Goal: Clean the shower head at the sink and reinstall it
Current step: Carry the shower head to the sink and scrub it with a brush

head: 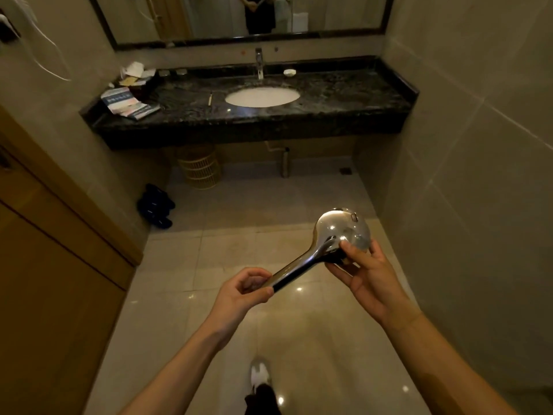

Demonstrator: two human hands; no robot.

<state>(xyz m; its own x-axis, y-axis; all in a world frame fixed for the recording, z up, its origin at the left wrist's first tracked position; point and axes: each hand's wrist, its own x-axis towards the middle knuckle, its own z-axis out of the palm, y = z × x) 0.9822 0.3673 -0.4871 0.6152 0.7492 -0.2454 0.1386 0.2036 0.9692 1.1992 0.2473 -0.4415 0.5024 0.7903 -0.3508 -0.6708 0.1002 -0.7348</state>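
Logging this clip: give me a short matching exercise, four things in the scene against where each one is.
Things:
1. shower head
2. basket
3. booklets
4. soap dish

Places:
A. on the left end of the counter
B. on the floor under the counter
C. held in both hands
D. on the counter just right of the tap

Pairs: 1-C, 2-B, 3-A, 4-D

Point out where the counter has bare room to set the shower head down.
The counter is bare right of the sink, out to the wall, behind only a small white dish. A narrower patch lies between the sink and a thin stick-like item. The left end is crowded with booklets and papers.
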